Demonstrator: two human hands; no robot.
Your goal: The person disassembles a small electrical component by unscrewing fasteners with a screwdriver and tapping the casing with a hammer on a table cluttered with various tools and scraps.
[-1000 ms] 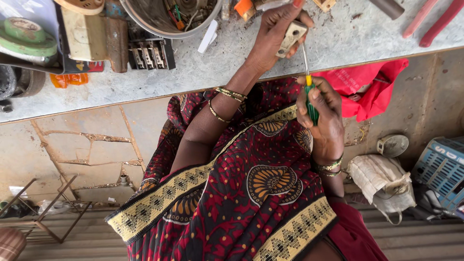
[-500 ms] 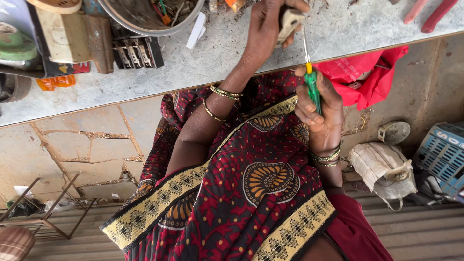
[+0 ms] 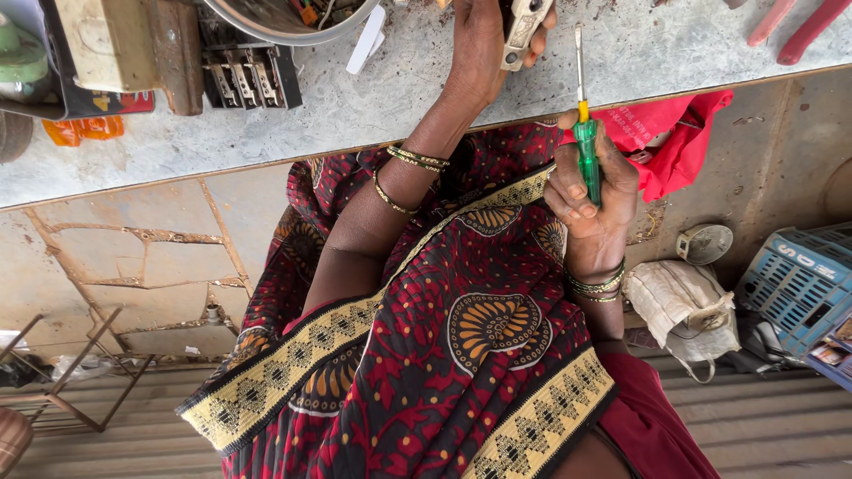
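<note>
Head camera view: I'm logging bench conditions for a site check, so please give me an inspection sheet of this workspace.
Surface: grey worktop, dusty, with small brown debris.
Job's things: green-handled screwdriver with its blade pointing up toward the bench; small beige metal part over the bench.
Clutter: metal bowl, black switch block, white strip, red tool handles.
Grippers: left hand holds the beige part; right hand grips the screwdriver.
Cables: a few wire ends in the bowl.
Surroundings: red cloth, blue crate, beige bag, cracked floor.
</note>
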